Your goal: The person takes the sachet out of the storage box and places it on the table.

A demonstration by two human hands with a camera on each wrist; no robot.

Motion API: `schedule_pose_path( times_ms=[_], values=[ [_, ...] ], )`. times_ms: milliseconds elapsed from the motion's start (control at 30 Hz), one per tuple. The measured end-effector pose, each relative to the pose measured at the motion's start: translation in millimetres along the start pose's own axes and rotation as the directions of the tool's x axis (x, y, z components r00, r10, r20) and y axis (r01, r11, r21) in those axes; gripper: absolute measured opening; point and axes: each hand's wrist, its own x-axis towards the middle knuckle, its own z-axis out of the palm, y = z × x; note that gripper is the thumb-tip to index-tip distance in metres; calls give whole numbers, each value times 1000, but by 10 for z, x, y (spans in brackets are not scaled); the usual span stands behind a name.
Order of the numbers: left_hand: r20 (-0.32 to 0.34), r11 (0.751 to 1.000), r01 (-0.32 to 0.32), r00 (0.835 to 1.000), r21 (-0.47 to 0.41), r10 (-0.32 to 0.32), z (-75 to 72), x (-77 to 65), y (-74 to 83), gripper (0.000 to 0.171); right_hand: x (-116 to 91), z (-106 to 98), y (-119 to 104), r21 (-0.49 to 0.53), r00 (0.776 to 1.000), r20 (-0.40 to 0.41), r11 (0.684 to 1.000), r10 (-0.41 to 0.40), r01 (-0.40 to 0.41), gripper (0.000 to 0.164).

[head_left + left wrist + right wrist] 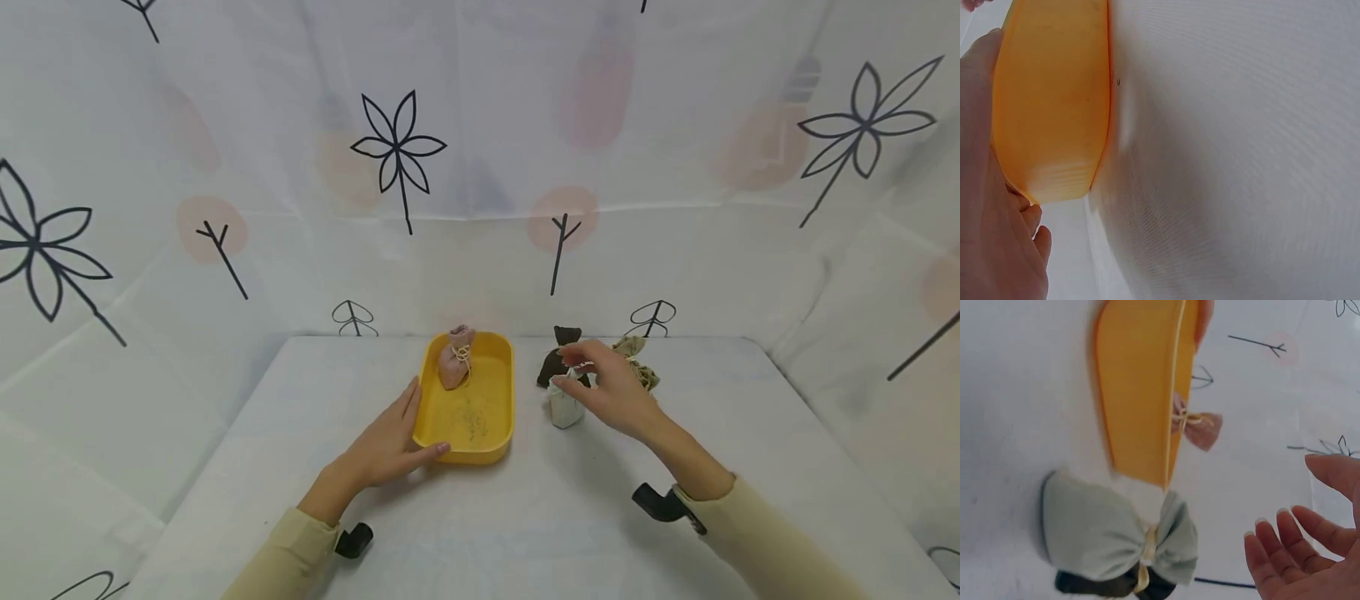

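Observation:
A small pink drawstring pouch [454, 367] stands in the far left part of a yellow plastic tray [501, 455]. My left hand [386, 442] rests against the tray's left side, fingers straight along the wall and thumb at the near rim. In the left wrist view the same hand [997, 231] lies along the tray's wall [1054, 106]. Above a pale grey-green pouch [564, 410], my right hand [618, 396] hovers with fingers spread and nothing held. The right wrist view shows it [1310, 544] apart from the pale pouch [1091, 531], tied with a cream ribbon.
Behind the pale pouch stands a dark brown pouch [552, 365]. An olive pouch [645, 373] is partly hidden by the right hand. White cloth covers the table [480, 533]; a patterned curtain [480, 267] hangs behind its far edge.

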Motion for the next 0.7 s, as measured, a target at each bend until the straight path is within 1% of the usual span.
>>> schedule_pose_path(
  times_ms=[267,467,567,700],
  values=[
    [8,1000,-3,1000,-4,3,-8,-14,-2,115,213,205,-88,53,999,36,998,-31,29,42],
    [-1,1000,-9,1000,1,9,-2,-8,-4,117,378,340,-109,122,998,67,993,-7,-1,45],
    [-4,1000,-7,1000,2,7,-4,0,-5,115,464,416,-116,182,996,83,982,31,-46,47],
    [-3,1000,-5,1000,-6,5,-5,4,0,114,584,531,-99,264,984,134,952,121,-153,50]
  ],
)
